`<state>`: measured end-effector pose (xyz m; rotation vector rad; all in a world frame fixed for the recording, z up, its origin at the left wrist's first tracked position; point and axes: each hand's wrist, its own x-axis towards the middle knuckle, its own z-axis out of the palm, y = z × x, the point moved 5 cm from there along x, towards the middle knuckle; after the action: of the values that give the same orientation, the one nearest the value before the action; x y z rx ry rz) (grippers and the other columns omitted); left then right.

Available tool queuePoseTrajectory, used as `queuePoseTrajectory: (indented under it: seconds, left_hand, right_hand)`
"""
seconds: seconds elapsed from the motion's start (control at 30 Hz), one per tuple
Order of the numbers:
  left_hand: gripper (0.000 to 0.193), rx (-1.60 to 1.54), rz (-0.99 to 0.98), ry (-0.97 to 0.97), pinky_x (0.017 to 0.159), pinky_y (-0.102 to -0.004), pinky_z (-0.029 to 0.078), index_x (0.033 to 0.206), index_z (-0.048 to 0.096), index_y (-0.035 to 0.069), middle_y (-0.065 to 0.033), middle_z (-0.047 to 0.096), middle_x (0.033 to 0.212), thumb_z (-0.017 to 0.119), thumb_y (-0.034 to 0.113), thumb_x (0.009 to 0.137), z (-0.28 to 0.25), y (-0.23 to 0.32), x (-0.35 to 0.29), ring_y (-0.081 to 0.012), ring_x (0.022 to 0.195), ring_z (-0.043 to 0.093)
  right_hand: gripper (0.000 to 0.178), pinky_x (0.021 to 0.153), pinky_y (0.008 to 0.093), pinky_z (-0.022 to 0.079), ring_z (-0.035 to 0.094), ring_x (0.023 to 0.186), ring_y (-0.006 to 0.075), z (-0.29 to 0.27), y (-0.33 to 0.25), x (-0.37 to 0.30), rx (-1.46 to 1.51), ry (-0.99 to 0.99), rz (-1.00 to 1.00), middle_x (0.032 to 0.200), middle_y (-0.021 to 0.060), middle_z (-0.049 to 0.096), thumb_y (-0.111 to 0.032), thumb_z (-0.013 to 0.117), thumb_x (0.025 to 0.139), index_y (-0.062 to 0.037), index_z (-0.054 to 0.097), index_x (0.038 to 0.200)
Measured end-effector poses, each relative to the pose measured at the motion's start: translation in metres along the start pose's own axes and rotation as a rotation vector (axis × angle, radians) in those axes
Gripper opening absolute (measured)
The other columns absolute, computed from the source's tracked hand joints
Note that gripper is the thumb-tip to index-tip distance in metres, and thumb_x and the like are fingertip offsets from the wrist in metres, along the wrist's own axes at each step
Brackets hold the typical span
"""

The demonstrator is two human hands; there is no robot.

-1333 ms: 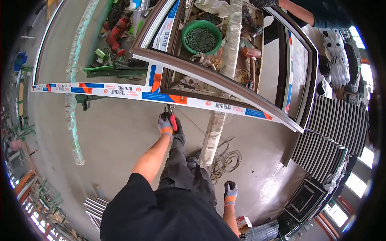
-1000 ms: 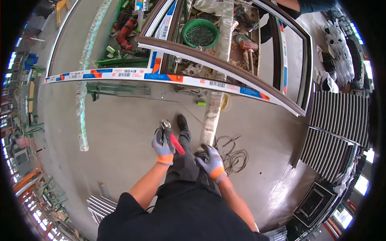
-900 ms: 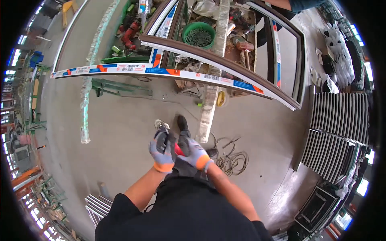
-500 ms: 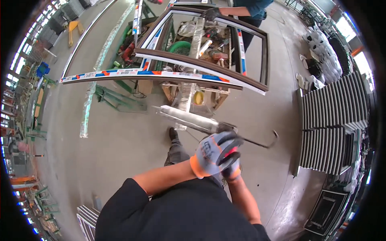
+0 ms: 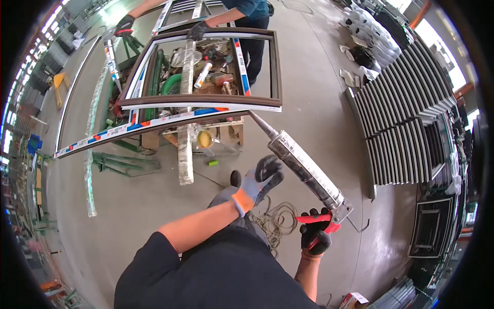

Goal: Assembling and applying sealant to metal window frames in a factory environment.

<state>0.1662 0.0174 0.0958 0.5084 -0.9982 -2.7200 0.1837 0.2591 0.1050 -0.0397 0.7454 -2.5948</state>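
My right hand [image 5: 316,235], in a black-palmed glove, is closed round the red handle of a caulking gun [image 5: 303,167]. A white printed cartridge lies in its barrel, and the nozzle points up and left, its tip appearing close to the corner of a brown window frame [image 5: 206,99]; I cannot tell if they touch. A hooked rod sticks out behind the gun. My left hand [image 5: 260,180], in a grey and orange glove with black fingers, is held beside the barrel, fingers apart and holding nothing. Below it, a coil of hose or cord [image 5: 278,221] lies on the floor.
Across the frame, a co-worker's gloved hand [image 5: 198,31] rests on its far bar; the other holds a second caulking gun [image 5: 110,61]. Beneath is a cluttered workbench [image 5: 234,130]. A film-wrapped bar [image 5: 186,159] juts toward me. Stacked frames [image 5: 399,118] stand right.
The caulking gun has swung from pointing left to pointing up-left, and my right hand has moved right and down. My left hand has come away from the gun's rear. The scene has shifted left.
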Motion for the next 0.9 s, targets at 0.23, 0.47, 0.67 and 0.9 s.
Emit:
queuePoseTrajectory:
  seconds: [0.23,0.47,0.67,0.9]
  left_hand:
    - [0.038,0.103,0.024,-0.003,0.078,-0.0281,0.055,0.112,0.052,0.003,-0.0043,0.061,0.097,0.072,0.016,0.083,0.054,-0.006,0.089,-0.013,0.087,0.062]
    - [0.036,0.075,-0.217,0.058,0.081,-0.0341,0.055,0.108,0.052,0.006,-0.0082,0.062,0.099,0.073,0.018,0.081,0.083,-0.027,0.199,-0.0206,0.091,0.064]
    - [0.048,-0.126,-0.321,-0.066,0.087,-0.0392,0.053,0.117,0.048,0.008,-0.0109,0.061,0.108,0.074,0.019,0.079,0.13,-0.018,0.286,-0.0242,0.1,0.062]
    - [0.05,-0.213,-0.379,-0.127,0.093,-0.0421,0.049,0.118,0.047,0.008,-0.0117,0.06,0.109,0.074,0.02,0.077,0.168,-0.027,0.363,-0.0274,0.105,0.06]
  right_hand:
    - [0.073,0.08,0.0486,0.054,0.052,0.113,0.0428,-0.027,-0.018,0.048,-0.068,0.046,-0.047,0.124,0.0198,0.052,-0.01,0.069,0.071,-0.0069,0.037,0.136]
    - [0.082,0.083,0.05,0.052,0.06,0.104,0.0397,-0.051,-0.068,0.135,-0.539,0.378,-0.081,0.111,0.0168,0.062,-0.023,0.079,0.065,-0.0026,0.039,0.133]
    - [0.078,0.085,0.0506,0.05,0.056,0.11,0.0392,-0.033,-0.109,0.218,-0.544,0.273,-0.063,0.119,0.0166,0.058,-0.035,0.078,0.07,-0.0035,0.042,0.132]
    - [0.078,0.086,0.0511,0.049,0.058,0.107,0.0385,-0.025,-0.159,0.297,-0.584,0.279,-0.039,0.118,0.0194,0.059,-0.031,0.077,0.068,0.0002,0.042,0.131]
